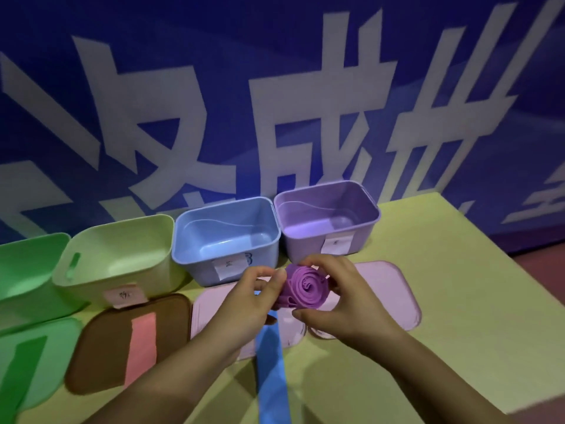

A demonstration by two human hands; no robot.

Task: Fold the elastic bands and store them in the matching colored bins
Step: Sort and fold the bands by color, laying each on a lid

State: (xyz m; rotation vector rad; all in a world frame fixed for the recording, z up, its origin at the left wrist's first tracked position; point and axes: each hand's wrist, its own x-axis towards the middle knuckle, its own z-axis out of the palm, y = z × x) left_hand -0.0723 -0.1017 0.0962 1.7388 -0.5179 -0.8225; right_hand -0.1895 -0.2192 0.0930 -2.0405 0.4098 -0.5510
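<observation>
Both hands hold a rolled purple band just above the table, near side of the purple bin. Left hand pinches the roll's left edge, right hand curls around its right side. Blue bin sits left of the purple one, pale green bin further left. Blue band lies flat under the wrists; pink band lies on a brown lid.

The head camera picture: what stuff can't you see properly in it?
- Paper labels on the blue bin and purple bin: writing too small and blurred.
- Green bin: cut off by the left edge.
- Blue band: top hidden under the left hand, bottom cut by the frame.
- Purple band: its tail is covered by both hands, right hand included.
</observation>
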